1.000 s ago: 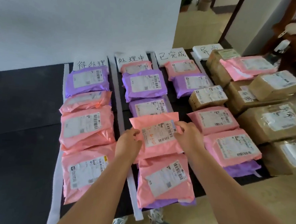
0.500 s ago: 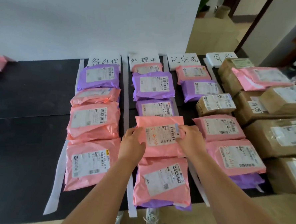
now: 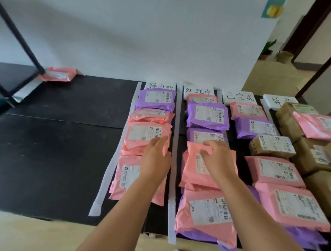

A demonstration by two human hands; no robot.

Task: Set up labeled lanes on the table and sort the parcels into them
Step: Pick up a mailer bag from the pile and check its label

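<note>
Parcel point(image 3: 194, 166) in pink wrap, its label marked in orange handwriting, lies flat in the second lane of the desk point(image 3: 53, 147), directly under the right hand point(image 3: 219, 159). That hand comes in palm down on a straight forearm. Its fingers point(image 3: 211, 144) are loosely bent and a little apart, draped over the parcel's far edge and pinching nothing that shows.

Just past those fingertips lies a purple mailer point(image 3: 204, 134), partly covered by the parcel, then a larger purple bag point(image 3: 208, 116), and at the head of the lane a handwritten lane card point(image 3: 198, 90). Back toward the wrist, a second pink bag point(image 3: 204, 211) overlaps the parcel's near edge.

The left hand point(image 3: 156, 159) reaches palm down over the first lane, with its fingers straight and nearly together. Their tips sit above the near corner of a pink mailer point(image 3: 142, 135), and I cannot tell whether they touch it. A white paper strip point(image 3: 176, 116) runs between the two hands and divides the lanes.

To the little-finger side of the right hand, the third lane holds more pink and purple bags and a small cardboard box point(image 3: 272, 146), with larger brown cartons point(image 3: 312, 153) stacked beyond. Far off to the left hand's outer side, a lone pink packet point(image 3: 56, 76) lies by the wall.
</note>
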